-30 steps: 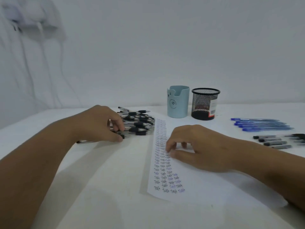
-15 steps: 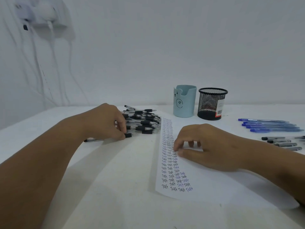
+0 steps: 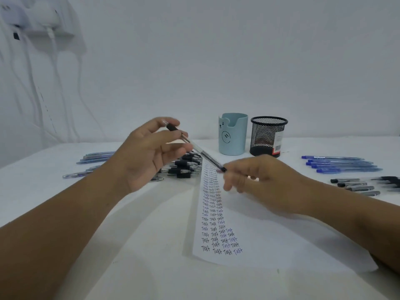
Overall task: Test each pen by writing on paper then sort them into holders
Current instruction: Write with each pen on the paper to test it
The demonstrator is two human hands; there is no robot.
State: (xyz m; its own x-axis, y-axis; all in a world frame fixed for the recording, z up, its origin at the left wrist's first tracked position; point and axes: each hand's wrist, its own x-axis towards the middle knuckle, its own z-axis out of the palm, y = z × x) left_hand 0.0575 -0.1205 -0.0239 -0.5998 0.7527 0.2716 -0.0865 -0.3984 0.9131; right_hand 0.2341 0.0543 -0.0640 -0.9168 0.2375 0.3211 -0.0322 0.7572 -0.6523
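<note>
My left hand (image 3: 149, 156) is raised above the table and grips a clear black pen (image 3: 203, 153) by its dark grip end. The pen slants down to the right over the paper (image 3: 270, 241). My right hand (image 3: 264, 182) hovers over the paper, and its thumb and fingertips pinch the pen's lower end. Columns of the word "Test" fill the paper's left side. A pile of black pens (image 3: 186, 165) lies just behind my left hand. At the back stand a light blue holder (image 3: 232, 135) and a black mesh holder (image 3: 268, 136).
On the right of the white table lie a row of blue pens (image 3: 339, 164) and, nearer, a group of black and grey pens (image 3: 357, 186). More blue pens (image 3: 95, 158) lie at the left. A wall socket with hanging cables (image 3: 43, 22) is at upper left.
My left hand has lifted one pen out of the pile and turned palm-up. My right hand has risen off the paper to meet the pen's end.
</note>
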